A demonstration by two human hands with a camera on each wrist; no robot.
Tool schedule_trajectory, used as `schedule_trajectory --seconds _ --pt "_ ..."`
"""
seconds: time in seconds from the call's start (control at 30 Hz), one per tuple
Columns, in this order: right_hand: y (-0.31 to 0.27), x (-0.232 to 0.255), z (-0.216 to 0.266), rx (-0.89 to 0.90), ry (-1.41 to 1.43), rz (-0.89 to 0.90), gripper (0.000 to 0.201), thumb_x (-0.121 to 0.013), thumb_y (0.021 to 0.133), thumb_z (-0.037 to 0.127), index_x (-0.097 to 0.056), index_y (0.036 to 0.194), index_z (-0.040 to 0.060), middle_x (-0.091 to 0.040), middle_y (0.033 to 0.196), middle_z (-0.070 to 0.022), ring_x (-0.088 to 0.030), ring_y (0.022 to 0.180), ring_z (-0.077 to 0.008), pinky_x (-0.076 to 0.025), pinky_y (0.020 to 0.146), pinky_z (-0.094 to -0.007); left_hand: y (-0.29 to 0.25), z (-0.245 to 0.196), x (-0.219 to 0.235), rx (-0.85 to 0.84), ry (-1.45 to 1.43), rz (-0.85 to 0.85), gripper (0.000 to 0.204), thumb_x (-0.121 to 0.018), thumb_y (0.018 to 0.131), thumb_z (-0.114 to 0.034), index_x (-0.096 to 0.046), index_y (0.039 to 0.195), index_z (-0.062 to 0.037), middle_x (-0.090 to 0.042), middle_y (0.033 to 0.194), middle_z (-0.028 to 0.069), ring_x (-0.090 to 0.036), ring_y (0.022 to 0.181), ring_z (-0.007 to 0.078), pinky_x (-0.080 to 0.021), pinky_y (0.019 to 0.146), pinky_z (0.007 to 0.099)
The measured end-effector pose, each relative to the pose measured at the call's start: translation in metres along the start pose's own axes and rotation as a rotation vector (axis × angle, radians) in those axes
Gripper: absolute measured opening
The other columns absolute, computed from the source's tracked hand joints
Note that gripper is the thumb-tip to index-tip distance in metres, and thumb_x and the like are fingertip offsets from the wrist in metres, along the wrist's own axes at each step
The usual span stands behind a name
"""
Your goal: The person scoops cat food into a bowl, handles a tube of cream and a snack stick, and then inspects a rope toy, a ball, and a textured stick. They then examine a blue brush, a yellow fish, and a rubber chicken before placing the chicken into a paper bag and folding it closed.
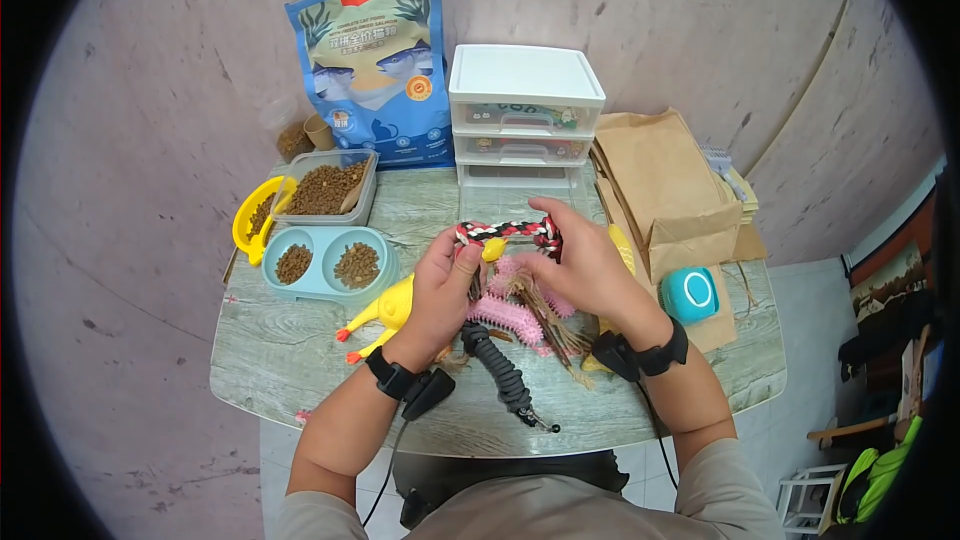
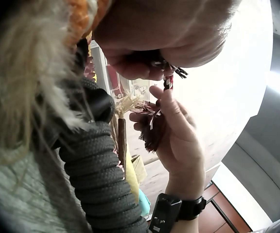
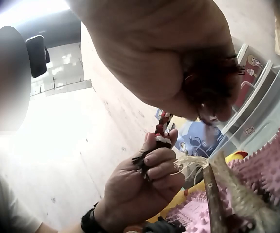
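A braided rope toy (image 1: pixel 505 229) in red, white and black is stretched between both hands above the table. My left hand (image 1: pixel 440 285) grips one end, with dark frayed strands poking out of the fist in the right wrist view. At the other end, my right hand (image 1: pixel 590 275) holds the knot, and a dark tassel (image 2: pixel 152 131) hangs over its fingers. Below the hands lie pink spiky toys (image 1: pixel 508 318), a yellow rubber chicken (image 1: pixel 395 305), a stick bundle with frayed fibres (image 1: pixel 545 315) and a coiled dark grey rope (image 1: pixel 495 368).
At the left stand a blue double bowl (image 1: pixel 327 285) of kibble, a clear kibble tub (image 1: pixel 368 202) and a yellow bowl (image 1: pixel 246 230). A cat food bag (image 1: pixel 375 90) and white drawers (image 1: pixel 527 75) stand behind. Kraft paper bags (image 1: pixel 665 175) and a teal round object (image 1: pixel 680 297) are at right.
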State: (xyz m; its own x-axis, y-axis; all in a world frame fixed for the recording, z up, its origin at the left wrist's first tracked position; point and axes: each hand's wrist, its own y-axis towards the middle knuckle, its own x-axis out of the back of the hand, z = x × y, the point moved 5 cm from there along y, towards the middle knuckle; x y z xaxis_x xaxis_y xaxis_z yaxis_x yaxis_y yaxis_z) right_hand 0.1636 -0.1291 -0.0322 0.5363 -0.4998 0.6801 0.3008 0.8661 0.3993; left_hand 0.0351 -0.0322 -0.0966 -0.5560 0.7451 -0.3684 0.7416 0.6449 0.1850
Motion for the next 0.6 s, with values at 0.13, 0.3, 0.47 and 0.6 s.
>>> schedule_trajectory --seconds 0.13,0.3,0.47,0.6 --pt "0.000 0.003 -0.008 -0.072 0.006 -0.026 0.038 -0.060 0.079 0.006 -0.051 0.116 0.0030 -0.061 0.080 -0.0171 -0.062 0.072 -0.0290 -0.047 0.065 -0.0355 -0.001 -0.001 0.001 0.007 -0.025 -0.006 0.027 -0.049 0.095 -0.019 -0.048 0.116 -0.0027 -0.053 0.078 -0.0035 -0.044 0.060 0.0012 -0.035 0.052 0.0169" --pt "0.001 0.007 -0.010 -0.048 -0.007 0.011 0.036 -0.054 0.082 0.002 -0.048 0.118 0.0035 -0.060 0.080 -0.0172 -0.061 0.071 -0.0291 -0.047 0.064 -0.0354 0.000 -0.001 0.001 -0.001 0.023 -0.042 0.032 -0.053 0.093 -0.014 -0.045 0.120 0.0008 -0.059 0.102 0.0038 -0.055 0.086 0.0065 -0.046 0.075 0.0211" --pt "0.003 0.012 -0.007 -0.115 -0.018 0.066 0.035 -0.051 0.082 0.003 -0.045 0.117 0.0024 -0.060 0.085 -0.0246 -0.058 0.083 -0.0415 -0.045 0.069 -0.0467 0.002 0.003 0.004 -0.065 0.132 -0.088 0.032 -0.053 0.092 -0.012 -0.046 0.120 0.0017 -0.058 0.106 0.0067 -0.055 0.093 0.0087 -0.046 0.079 0.0228" --pt "0.002 0.023 0.007 -0.130 0.027 0.080 0.036 -0.056 0.082 0.008 -0.046 0.117 0.0022 -0.060 0.085 -0.0238 -0.059 0.081 -0.0404 -0.046 0.068 -0.0449 0.000 0.001 0.008 0.069 0.201 -0.150 0.031 -0.054 0.092 -0.013 -0.049 0.119 0.0012 -0.060 0.099 0.0050 -0.055 0.078 0.0052 -0.045 0.062 0.0186"
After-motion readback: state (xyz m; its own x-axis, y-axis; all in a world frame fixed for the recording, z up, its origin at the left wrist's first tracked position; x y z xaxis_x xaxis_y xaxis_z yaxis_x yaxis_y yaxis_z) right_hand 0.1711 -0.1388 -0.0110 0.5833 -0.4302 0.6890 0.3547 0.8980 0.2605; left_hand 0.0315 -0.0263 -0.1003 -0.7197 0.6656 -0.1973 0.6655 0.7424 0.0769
